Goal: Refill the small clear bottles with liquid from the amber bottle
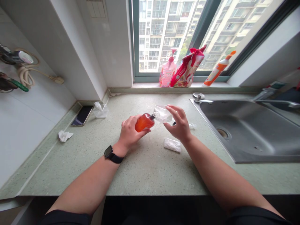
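Note:
My left hand [132,129] is wrapped round a see-through orange bottle [143,122], which is tilted with its open neck pointing right. The mouth of that bottle meets the near side of a clear plastic container [162,115]; whether liquid is flowing I cannot tell. Thumb and fingers of my right hand [179,123] grip the container from the right. Partly hidden behind this hand, a clear pump top [192,126] with a black part lies on the counter. A folded white tissue [172,145] rests just below my right hand.
On the speckled counter [131,175], a phone [82,115], a clear pack of tissues [100,110] and a crumpled tissue [65,136] lie left. A steel sink [255,131] is right. A pink pump bottle [167,72], red pouch [188,68] and orange-capped bottle [217,72] line the windowsill.

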### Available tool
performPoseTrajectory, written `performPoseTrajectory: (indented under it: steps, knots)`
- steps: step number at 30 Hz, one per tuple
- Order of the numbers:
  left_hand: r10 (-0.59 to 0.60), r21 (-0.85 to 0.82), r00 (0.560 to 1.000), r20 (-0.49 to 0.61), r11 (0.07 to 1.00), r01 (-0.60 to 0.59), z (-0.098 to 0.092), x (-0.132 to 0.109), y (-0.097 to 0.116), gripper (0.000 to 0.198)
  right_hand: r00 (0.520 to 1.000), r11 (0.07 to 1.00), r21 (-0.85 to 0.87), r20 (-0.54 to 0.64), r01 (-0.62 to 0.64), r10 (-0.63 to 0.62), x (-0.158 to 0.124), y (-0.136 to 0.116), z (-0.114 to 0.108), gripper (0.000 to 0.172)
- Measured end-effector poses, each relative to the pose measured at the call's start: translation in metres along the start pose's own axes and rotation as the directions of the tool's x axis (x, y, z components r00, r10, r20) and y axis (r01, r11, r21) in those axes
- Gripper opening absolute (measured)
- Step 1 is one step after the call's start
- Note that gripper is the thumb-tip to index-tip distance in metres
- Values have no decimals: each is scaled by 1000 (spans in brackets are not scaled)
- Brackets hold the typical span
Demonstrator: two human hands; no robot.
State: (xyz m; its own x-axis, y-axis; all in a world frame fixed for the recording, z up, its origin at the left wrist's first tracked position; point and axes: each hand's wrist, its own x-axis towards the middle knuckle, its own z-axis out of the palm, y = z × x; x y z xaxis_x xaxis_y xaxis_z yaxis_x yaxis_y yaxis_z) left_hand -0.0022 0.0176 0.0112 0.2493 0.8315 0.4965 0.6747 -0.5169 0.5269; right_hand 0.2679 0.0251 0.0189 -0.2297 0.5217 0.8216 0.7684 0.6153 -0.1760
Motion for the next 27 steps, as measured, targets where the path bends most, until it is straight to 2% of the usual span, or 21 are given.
performPoseTrajectory:
  steps: [14, 27]
  knots:
    - [-8, -18, 1000, 5, 1000, 8, 1, 0, 1, 72, 1000, 1000, 27, -20, 13, -13, 3, -1, -2, 95]
    - [-9, -34, 1000, 5, 999, 9, 0, 1, 0, 72, 999, 1000, 13, -26, 22, -22, 4, -3, -2, 94]
